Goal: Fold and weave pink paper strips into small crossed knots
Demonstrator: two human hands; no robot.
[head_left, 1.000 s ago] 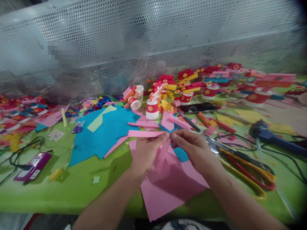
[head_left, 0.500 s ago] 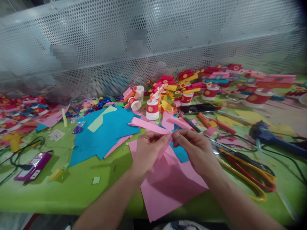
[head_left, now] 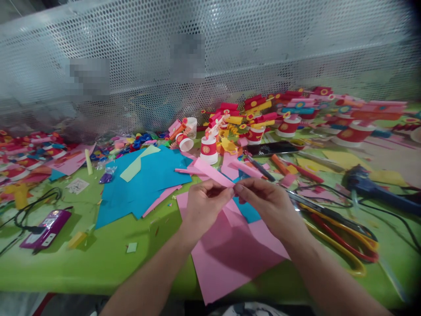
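Between my two hands is a pink paper strip (head_left: 213,172), its free end pointing up and to the left. My left hand (head_left: 204,206) pinches it with thumb and fingers. Close against it, my right hand (head_left: 266,204) pinches the strip's near end; the exact fold there is hidden by the fingertips. Below my hands lies a pink paper sheet (head_left: 233,267). Blue paper sheets (head_left: 131,188) spread to the left, with a pale green strip (head_left: 140,164) on top. A white cup with a red band (head_left: 209,150) stands upside down just beyond the strip.
Scissors (head_left: 342,237) with yellow and red handles and a blue glue gun (head_left: 378,191) lie at right. A black phone (head_left: 272,148) rests farther back. Decorated cups (head_left: 289,126) line a perforated metal screen (head_left: 138,57). At left is a purple corded device (head_left: 46,230).
The strip's free end has swung to the right and tilted more upward, uncovering pink strips on the table behind it. Both hands keep their pinch in nearly the same place.
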